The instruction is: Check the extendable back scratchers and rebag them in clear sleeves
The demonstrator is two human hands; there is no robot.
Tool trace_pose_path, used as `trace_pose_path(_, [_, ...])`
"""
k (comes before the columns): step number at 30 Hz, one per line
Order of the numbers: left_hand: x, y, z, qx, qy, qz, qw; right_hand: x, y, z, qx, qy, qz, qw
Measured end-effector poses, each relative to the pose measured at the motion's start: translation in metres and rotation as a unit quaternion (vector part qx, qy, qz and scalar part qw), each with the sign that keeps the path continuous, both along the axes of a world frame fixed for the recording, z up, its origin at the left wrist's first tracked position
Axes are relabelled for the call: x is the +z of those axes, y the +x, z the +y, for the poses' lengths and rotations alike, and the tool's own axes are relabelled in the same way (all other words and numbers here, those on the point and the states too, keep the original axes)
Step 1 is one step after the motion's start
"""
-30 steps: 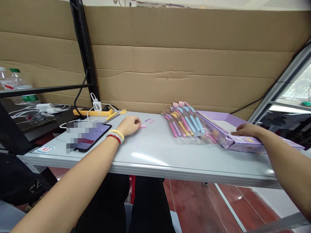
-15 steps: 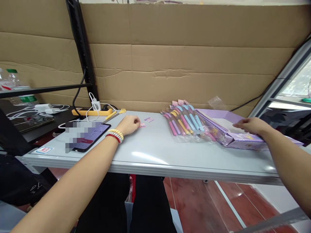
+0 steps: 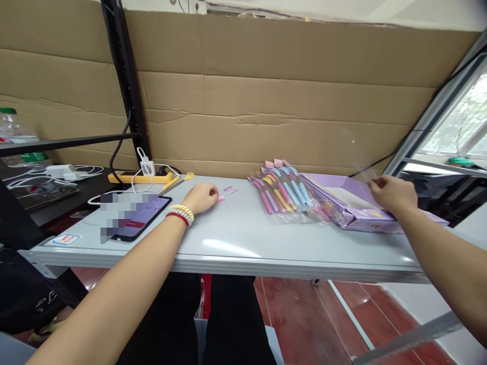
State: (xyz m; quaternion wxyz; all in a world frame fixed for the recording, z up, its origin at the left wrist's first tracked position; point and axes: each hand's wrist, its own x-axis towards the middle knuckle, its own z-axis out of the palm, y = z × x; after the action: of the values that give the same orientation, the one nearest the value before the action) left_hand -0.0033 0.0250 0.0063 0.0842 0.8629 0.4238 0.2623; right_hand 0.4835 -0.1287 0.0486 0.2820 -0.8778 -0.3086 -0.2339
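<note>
My right hand (image 3: 393, 192) is raised over the purple open box (image 3: 365, 220), its fingers pinched on a clear plastic bag (image 3: 355, 152) that stands up thin and blurred. My left hand (image 3: 201, 197), with beaded bands on the wrist, rests on the table with fingers curled. Whether anything is inside them is hidden. By its fingertips lies a small pink label (image 3: 221, 198), and a printed purple label (image 3: 230, 189) is just beyond. Left of the box lie several slim things with pink, purple, yellow and blue handles (image 3: 285, 187) in clear bags.
A phone (image 3: 142, 218) lies left of my left hand. Behind it are a yellow fork (image 3: 186, 176) and a yellow power strip (image 3: 160, 178) with white cables. A cardboard panel (image 3: 247, 96) backs the grey table (image 3: 228, 233); a black shelf post (image 3: 125, 76) stands at left.
My right hand has risen from inside the box, drawing up the clear bag. My left hand stays in place. The view has shifted slightly.
</note>
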Motion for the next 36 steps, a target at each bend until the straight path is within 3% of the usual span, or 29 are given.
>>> trace_pose_path(2, [0.000,0.001,-0.001,0.001,0.001,-0.002,1.000,0.011,-0.018,0.004,0.015,0.059,-0.021,0.998])
trace_pose_path(5, [-0.001,0.001,-0.001,0.002,0.002,-0.014,1.000,0.028,-0.065,0.016,0.102,0.177,-0.056,0.977])
trace_pose_path(10, [-0.003,0.000,0.001,-0.001,0.003,-0.044,0.999,0.034,-0.178,0.052,0.322,0.299,0.006,0.898])
trace_pose_path(12, [-0.003,0.000,0.000,0.003,-0.012,-0.072,0.997,0.028,-0.223,0.070,0.404,0.307,0.051,0.860])
trace_pose_path(15, [0.000,-0.002,-0.003,-0.020,-0.079,-0.154,0.985,0.012,-0.275,0.097,0.527,0.249,0.131,0.802])
trace_pose_path(18, [0.005,-0.003,-0.005,-0.075,-0.189,-0.250,0.947,-0.008,-0.307,0.116,0.601,0.171,0.241,0.742])
trace_pose_path(21, [0.007,-0.002,-0.006,-0.135,-0.278,-0.298,0.903,-0.029,-0.319,0.121,0.617,0.127,0.317,0.709])
trace_pose_path(24, [0.006,-0.001,-0.004,-0.151,-0.315,-0.312,0.884,-0.046,-0.319,0.115,0.627,0.058,0.336,0.700])
trace_pose_path(27, [0.004,0.000,-0.002,-0.107,-0.300,-0.320,0.892,-0.053,-0.315,0.109,0.624,-0.018,0.338,0.704])
trace_pose_path(30, [0.005,0.001,-0.003,-0.082,-0.283,-0.325,0.898,-0.053,-0.311,0.109,0.610,-0.035,0.333,0.719])
trace_pose_path(33, [0.007,0.001,-0.003,-0.060,-0.269,-0.342,0.899,-0.052,-0.307,0.112,0.595,-0.021,0.298,0.746])
trace_pose_path(36, [0.008,-0.001,-0.001,-0.002,-0.251,-0.354,0.901,-0.054,-0.303,0.115,0.559,-0.033,0.215,0.801])
